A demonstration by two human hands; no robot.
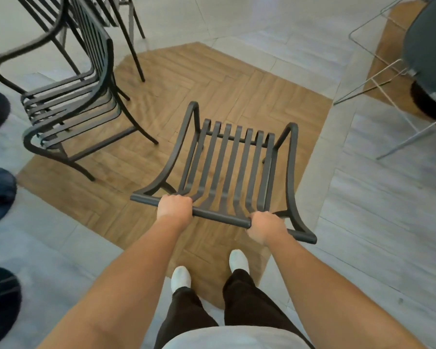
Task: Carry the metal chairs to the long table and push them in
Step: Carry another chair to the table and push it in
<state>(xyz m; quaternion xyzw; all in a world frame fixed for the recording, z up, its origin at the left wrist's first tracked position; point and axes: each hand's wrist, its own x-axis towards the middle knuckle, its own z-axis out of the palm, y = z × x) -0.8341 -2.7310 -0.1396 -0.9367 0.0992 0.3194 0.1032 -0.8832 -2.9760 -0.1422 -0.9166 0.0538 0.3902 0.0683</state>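
Both hands, L hand (174,207) & R hand (264,229), grip chair (233,167) top rail, fingers hidden

Your two bare arms reach forward and down, nearly straight. Your left hand (174,207) and right hand (265,226) both curl knuckles-up round the chair's top rail (222,217) — the left further away, the right nearer you.

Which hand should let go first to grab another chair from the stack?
Probably the left hand. It grips the top bar of the carried chair on the side nearer the stacked chairs, which stand to the person's left. The right hand grips the bar's far end, away from them.
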